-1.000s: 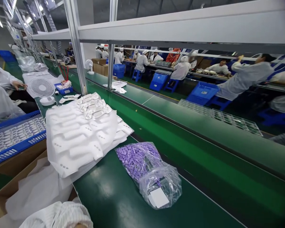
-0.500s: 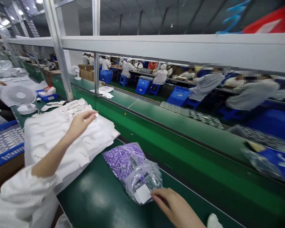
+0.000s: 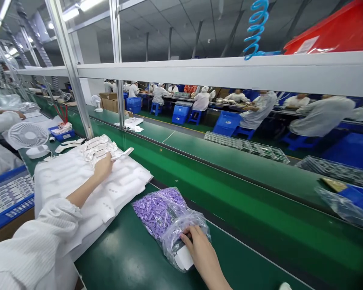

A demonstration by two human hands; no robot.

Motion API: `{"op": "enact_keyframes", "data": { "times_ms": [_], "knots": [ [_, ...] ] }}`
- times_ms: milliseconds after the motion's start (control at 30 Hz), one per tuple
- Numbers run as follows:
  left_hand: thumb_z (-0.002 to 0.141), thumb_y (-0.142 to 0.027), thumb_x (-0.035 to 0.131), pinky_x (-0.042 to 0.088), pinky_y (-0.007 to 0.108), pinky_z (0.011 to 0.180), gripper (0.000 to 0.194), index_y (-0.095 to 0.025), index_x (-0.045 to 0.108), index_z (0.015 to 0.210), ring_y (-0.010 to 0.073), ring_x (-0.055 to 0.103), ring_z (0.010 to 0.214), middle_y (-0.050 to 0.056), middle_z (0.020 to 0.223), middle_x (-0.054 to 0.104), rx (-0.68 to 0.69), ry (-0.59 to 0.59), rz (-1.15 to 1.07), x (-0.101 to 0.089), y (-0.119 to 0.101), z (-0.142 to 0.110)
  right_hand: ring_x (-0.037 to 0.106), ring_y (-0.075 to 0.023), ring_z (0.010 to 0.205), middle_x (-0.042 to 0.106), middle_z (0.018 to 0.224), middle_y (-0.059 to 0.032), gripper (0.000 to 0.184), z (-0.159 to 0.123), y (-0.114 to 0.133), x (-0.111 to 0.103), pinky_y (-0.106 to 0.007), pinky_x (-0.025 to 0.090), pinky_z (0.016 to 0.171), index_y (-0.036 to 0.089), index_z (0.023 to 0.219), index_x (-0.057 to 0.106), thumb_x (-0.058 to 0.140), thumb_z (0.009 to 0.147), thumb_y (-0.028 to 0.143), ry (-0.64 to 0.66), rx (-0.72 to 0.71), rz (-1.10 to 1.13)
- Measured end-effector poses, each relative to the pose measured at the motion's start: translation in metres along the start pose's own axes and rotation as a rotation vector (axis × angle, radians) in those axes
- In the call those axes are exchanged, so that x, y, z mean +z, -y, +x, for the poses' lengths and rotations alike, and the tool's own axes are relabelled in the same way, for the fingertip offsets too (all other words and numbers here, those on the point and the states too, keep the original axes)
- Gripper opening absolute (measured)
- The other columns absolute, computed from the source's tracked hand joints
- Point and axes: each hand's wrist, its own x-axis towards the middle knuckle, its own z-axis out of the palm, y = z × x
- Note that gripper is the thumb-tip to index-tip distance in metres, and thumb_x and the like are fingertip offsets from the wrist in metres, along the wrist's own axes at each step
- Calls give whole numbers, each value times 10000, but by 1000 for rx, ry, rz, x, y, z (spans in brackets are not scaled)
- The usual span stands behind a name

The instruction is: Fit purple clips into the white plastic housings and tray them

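Note:
My left hand [image 3: 103, 167] is closed around a slim white plastic piece [image 3: 124, 154] whose end sticks out to the right. It is above a stack of white foam sheets [image 3: 87, 193], beside several white wrapped pieces [image 3: 98, 147]. Lower right, my right hand [image 3: 201, 251] has its thumb and fingers bent together at the mouth of a clear plastic bag [image 3: 172, 237]. Whatever the fingertips pinch is hidden. Small purple parts [image 3: 159, 209] fill the bag's far end, and a white card-like piece [image 3: 184, 257] shows near its opening.
A blue tray of white pieces [image 3: 10, 197] stands at the left. Farther back are a white fan [image 3: 28, 135], a small blue bin [image 3: 62, 132] and a co-worker's sleeve [image 3: 3, 121]. A green conveyor belt [image 3: 230, 201] runs along the bench; a metal post [image 3: 69, 68] rises beside it.
My left hand has come down onto the wrapped pieces and now grips the slim white piece. My right hand has moved up and left to the bag's mouth.

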Motion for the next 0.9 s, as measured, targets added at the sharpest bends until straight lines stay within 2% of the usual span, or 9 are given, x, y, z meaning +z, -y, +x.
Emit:
{"op": "enact_keyframes", "data": {
  "times_ms": [67, 133, 200, 300, 433, 533, 667, 767, 900],
  "knots": [
    [873, -328, 524, 490, 359, 746, 259, -126, 524, 1036, 160, 590, 773, 43, 878, 599, -27, 58, -152, -8, -11, -7, 577, -245, 841, 584, 892, -75, 183, 1, 1, 3, -312, 401, 619, 198, 810, 552, 427, 859, 323, -4, -9, 23],
    [879, -385, 489, 478, 279, 576, 281, -146, 469, 1026, 115, 554, 572, 7, 761, 584, -35, 137, -344, -16, -27, -24, 578, -244, 814, 590, 864, -78, 181, 1, 2, 5, -305, 387, 594, 196, 766, 537, 433, 845, 321, 2, -13, 49],
    [865, -449, 468, 445, 246, 499, 298, -177, 414, 975, 105, 527, 505, -5, 718, 576, -33, 225, -549, -22, -46, -50, 578, -233, 762, 596, 810, -67, 171, 2, 3, 5, -298, 377, 578, 199, 735, 519, 445, 830, 320, 19, -13, 79],
    [852, -489, 450, 431, 235, 500, 312, -188, 383, 895, 99, 508, 525, 16, 738, 580, -58, 348, -808, -24, -77, -102, 553, -194, 632, 562, 672, -20, 154, 3, 2, -3, -275, 368, 537, 211, 732, 469, 431, 825, 327, 53, -20, 140],
    [851, -455, 476, 432, 241, 511, 311, -145, 458, 870, 94, 475, 535, 50, 746, 569, -153, 552, -1037, -13, -109, -172, 517, -154, 546, 527, 648, 10, 168, -3, 0, -39, -246, 391, 480, 220, 785, 455, 401, 825, 374, 73, 5, 261],
    [834, -449, 531, 382, 215, 471, 300, -157, 490, 892, 91, 451, 500, 5, 640, 538, -255, 689, -1100, -3, -120, -208, 492, -133, 489, 517, 669, 8, 241, -18, 3, -78, -252, 424, 472, 215, 811, 476, 412, 831, 446, -48, 70, 373],
    [794, -496, 568, 299, 193, 428, 353, -153, 553, 878, 77, 385, 454, -33, 527, 451, -226, 653, -892, 6, -122, -226, 517, -108, 528, 532, 806, -9, 255, -42, 15, -109, -259, 468, 566, 218, 803, 453, 436, 878, 461, -233, -28, 491],
    [795, -537, 544, 259, 192, 423, 391, -149, 574, 824, 70, 333, 452, -44, 508, 378, -185, 602, -805, 10, -122, -223, 538, -125, 607, 547, 882, -27, 230, -53, 30, -111, -274, 460, 623, 223, 833, 459, 419, 917, 434, -159, -134, 534],
    [792, -586, 517, 209, 197, 402, 439, -159, 510, 690, 64, 275, 424, -58, 469, 304, -210, 535, -812, 16, -127, -217, 491, -160, 646, 534, 758, -17, 239, -59, 53, -99, -274, 397, 587, 237, 833, 496, 393, 931, 430, -11, -147, 461]
  ]
}}
